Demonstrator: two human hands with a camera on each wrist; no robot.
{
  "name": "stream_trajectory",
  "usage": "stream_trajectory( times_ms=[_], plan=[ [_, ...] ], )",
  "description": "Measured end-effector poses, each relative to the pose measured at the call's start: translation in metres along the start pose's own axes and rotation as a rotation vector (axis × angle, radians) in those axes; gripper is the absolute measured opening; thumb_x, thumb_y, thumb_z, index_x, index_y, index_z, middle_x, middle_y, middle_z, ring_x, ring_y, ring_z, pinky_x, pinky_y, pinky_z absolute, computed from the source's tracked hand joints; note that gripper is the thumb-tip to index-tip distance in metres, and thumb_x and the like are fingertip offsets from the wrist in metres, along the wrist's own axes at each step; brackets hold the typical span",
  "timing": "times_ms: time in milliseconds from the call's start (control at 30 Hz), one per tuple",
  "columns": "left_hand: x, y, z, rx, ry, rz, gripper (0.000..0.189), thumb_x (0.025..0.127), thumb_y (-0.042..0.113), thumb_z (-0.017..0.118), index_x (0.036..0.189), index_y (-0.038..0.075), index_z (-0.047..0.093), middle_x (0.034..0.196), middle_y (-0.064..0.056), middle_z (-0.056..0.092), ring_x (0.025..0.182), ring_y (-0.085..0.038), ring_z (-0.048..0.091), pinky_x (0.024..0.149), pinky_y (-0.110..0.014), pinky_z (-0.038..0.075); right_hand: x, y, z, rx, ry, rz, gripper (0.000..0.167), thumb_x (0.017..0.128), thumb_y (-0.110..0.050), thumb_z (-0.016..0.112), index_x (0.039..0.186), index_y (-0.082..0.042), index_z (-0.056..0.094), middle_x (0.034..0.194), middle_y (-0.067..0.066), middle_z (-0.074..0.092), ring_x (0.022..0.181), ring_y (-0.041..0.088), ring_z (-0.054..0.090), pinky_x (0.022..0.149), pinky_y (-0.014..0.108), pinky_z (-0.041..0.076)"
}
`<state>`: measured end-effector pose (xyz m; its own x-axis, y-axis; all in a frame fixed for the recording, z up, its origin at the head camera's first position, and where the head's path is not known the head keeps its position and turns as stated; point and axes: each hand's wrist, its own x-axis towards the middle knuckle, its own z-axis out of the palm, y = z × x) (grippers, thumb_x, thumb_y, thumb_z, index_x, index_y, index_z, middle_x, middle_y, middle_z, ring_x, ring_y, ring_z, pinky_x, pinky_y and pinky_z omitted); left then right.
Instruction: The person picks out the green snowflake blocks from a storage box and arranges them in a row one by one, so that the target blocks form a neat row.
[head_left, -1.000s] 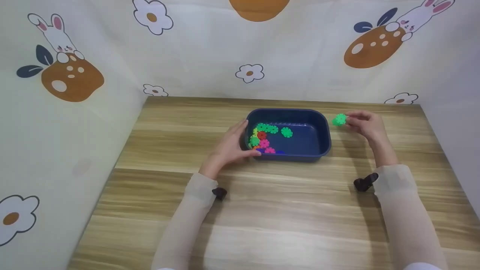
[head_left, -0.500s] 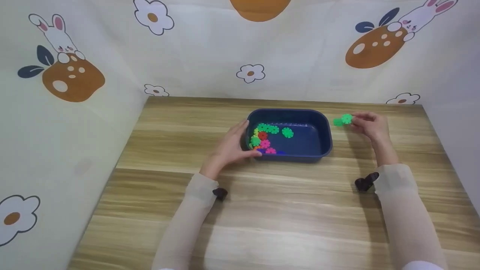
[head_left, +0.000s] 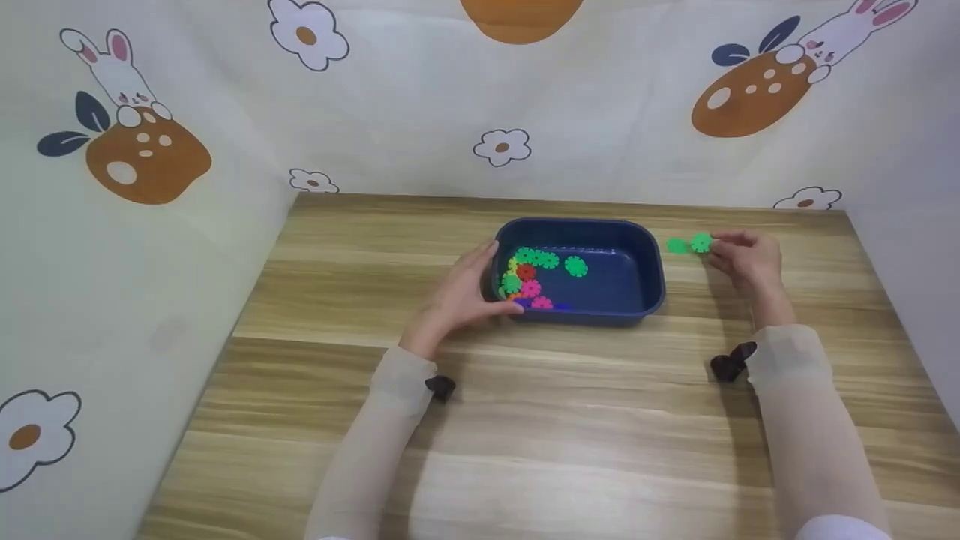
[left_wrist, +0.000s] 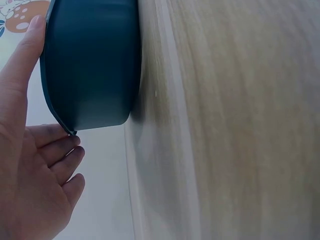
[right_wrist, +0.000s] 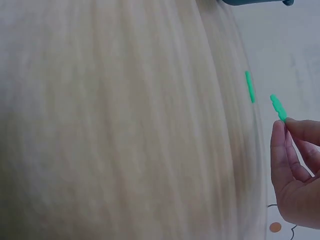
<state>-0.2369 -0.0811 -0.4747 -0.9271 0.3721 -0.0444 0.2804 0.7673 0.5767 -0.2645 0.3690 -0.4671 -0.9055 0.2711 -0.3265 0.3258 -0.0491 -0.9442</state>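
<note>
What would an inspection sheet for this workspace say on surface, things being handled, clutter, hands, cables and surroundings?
Surface: wood-grain table.
Things being handled: dark blue bin holding multicoloured flower-shaped pieces, mostly toward its left side; one loose green piece lying flat on the table, right of the bin; one held green piece.
Clutter: nothing seen.
Left hand: holds the bin's left end.
Right hand: pinches the held green piece, right of the loose one.
Cables: nothing seen.
Surroundings: pale backdrop printed with rabbits, fruit and flowers.
</note>
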Motion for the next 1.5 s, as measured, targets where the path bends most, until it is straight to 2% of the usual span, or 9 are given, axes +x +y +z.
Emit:
stream_trajectory(
  times_ms=[100, 233, 333, 600, 833, 1033, 1300, 1400, 1500],
  plan=[
    [0.000, 0.000, 0.000, -0.001, -0.004, -0.006, 0.116, 0.072, 0.065, 0.079, 0.161, 0.019, 0.019, 0.168, -0.004, 0.020, 0.154, -0.030, 0.022, 0.125, -0.050, 0.024, 0.003, 0.003, -0.001, 0.007, 0.022, 0.010, 0.020, 0.092, 0.003, 0.065, 0.111, -0.002, 0.068, 0.080, -0.009, 0.071, 0.074, 0.003, 0.072, 0.078, 0.020, 0.061],
    [0.001, -0.001, -0.001, -0.004, -0.014, -0.008, 0.117, 0.072, 0.066, 0.078, 0.161, 0.020, 0.018, 0.169, -0.003, 0.019, 0.155, -0.028, 0.021, 0.125, -0.051, 0.024, 0.005, 0.006, -0.002, 0.005, 0.046, 0.023, 0.015, 0.090, 0.005, 0.066, 0.099, -0.006, 0.072, 0.075, -0.009, 0.071, 0.071, 0.002, 0.071, 0.075, 0.019, 0.061],
    [0.001, -0.001, -0.001, -0.005, -0.020, -0.013, 0.117, 0.072, 0.067, 0.078, 0.161, 0.021, 0.018, 0.169, -0.003, 0.018, 0.155, -0.028, 0.020, 0.125, -0.051, 0.024, 0.006, 0.006, -0.002, -0.014, 0.051, 0.028, 0.015, 0.090, 0.005, 0.066, 0.096, -0.007, 0.073, 0.073, -0.009, 0.070, 0.071, 0.001, 0.071, 0.075, 0.019, 0.061],
    [0.001, 0.000, 0.000, -0.003, -0.024, -0.026, 0.119, 0.070, 0.072, 0.075, 0.161, 0.023, 0.017, 0.169, -0.002, 0.017, 0.155, -0.028, 0.020, 0.125, -0.051, 0.024, 0.007, 0.004, 0.001, -0.119, 0.070, 0.023, 0.023, 0.090, 0.004, 0.066, 0.113, 0.003, 0.066, 0.071, -0.012, 0.068, 0.069, 0.000, 0.069, 0.075, 0.019, 0.061],
    [0.000, 0.002, -0.001, -0.024, -0.013, -0.027, 0.116, 0.072, 0.064, 0.079, 0.161, 0.022, 0.018, 0.169, -0.003, 0.019, 0.155, -0.029, 0.021, 0.125, -0.052, 0.023, 0.012, 0.006, 0.005, -0.280, 0.081, -0.010, 0.036, 0.092, -0.002, 0.066, 0.126, 0.006, 0.060, 0.076, -0.017, 0.065, 0.073, -0.003, 0.067, 0.076, 0.016, 0.060],
    [-0.001, 0.000, -0.001, -0.026, -0.008, -0.013, 0.116, 0.073, 0.064, 0.079, 0.161, 0.020, 0.018, 0.169, -0.002, 0.018, 0.155, -0.029, 0.020, 0.126, -0.051, 0.022, 0.012, 0.007, 0.010, -0.290, 0.116, -0.017, 0.036, 0.092, -0.004, 0.065, 0.127, 0.005, 0.062, 0.092, -0.007, 0.065, 0.076, -0.002, 0.065, 0.073, 0.015, 0.059],
    [-0.001, 0.000, 0.000, -0.046, -0.008, -0.034, 0.116, 0.072, 0.064, 0.080, 0.161, 0.023, 0.017, 0.169, -0.002, 0.019, 0.155, -0.026, 0.019, 0.125, -0.052, 0.023, 0.015, 0.007, 0.011, -0.504, 0.147, -0.029, 0.036, 0.093, -0.013, 0.065, 0.126, 0.002, 0.065, 0.107, 0.005, 0.062, 0.071, -0.002, 0.062, 0.067, 0.011, 0.056],
    [-0.001, 0.000, 0.001, -0.044, -0.008, -0.036, 0.116, 0.072, 0.065, 0.079, 0.161, 0.023, 0.017, 0.169, -0.002, 0.019, 0.155, -0.026, 0.019, 0.125, -0.052, 0.024, 0.015, 0.006, 0.010, -0.546, 0.160, -0.036, 0.035, 0.093, -0.016, 0.065, 0.124, 0.002, 0.066, 0.107, 0.006, 0.063, 0.068, -0.003, 0.061, 0.062, 0.010, 0.054],
    [0.000, 0.000, 0.001, -0.041, -0.011, -0.037, 0.117, 0.072, 0.065, 0.079, 0.161, 0.023, 0.017, 0.168, -0.003, 0.019, 0.155, -0.026, 0.020, 0.125, -0.051, 0.024, 0.016, 0.007, 0.009, -0.570, 0.167, -0.044, 0.034, 0.093, -0.017, 0.066, 0.122, 0.002, 0.068, 0.099, 0.002, 0.065, 0.065, -0.002, 0.060, 0.059, 0.010, 0.053]
  ],
)
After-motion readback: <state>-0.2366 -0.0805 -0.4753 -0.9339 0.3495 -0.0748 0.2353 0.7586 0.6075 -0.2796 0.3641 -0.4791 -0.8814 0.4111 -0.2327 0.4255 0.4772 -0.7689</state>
